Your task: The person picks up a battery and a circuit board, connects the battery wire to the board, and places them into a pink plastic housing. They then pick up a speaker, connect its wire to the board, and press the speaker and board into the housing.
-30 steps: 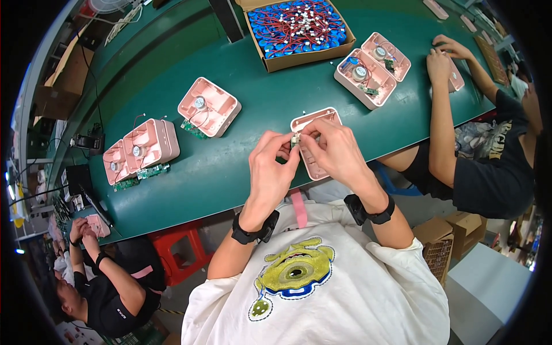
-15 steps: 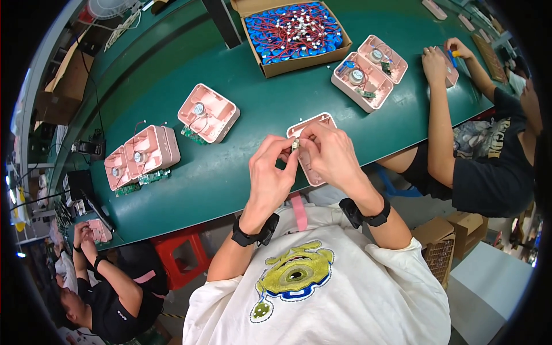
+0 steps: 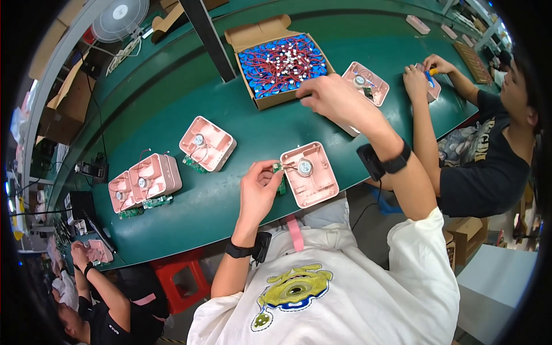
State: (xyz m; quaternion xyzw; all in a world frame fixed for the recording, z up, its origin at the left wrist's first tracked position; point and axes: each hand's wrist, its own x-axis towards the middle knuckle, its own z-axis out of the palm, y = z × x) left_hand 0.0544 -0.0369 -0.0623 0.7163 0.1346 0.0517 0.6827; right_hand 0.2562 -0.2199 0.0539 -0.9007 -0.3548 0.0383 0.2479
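In front of me lies an open pink plastic shell (image 3: 323,183) with a round silver speaker (image 3: 305,167) inside. My left hand (image 3: 257,188) is at its left edge, thumb and fingertips closed on a small green circuit board (image 3: 282,185) that hangs beside the shell, partly hidden by the fingers. Thin wires run between the board and the shell. My right hand (image 3: 340,99) is raised at the near right corner of a cardboard box (image 3: 270,102) full of blue battery packs (image 3: 261,63) with red wires and white plugs. Its fingers are bent and blurred; whether they hold anything is hidden.
Farther left stand more pink shells (image 3: 225,154) with speakers and green boards. Another pink shell (image 3: 376,99) lies behind my right forearm. A metal post (image 3: 210,43) rises behind the box. Co-workers' hands (image 3: 415,80) handle pink shells at both sides.
My right hand has left the small part both hands were holding and moved up and right to the battery box. The shell with the speaker now shows uncovered; my left hand moved slightly left and down.
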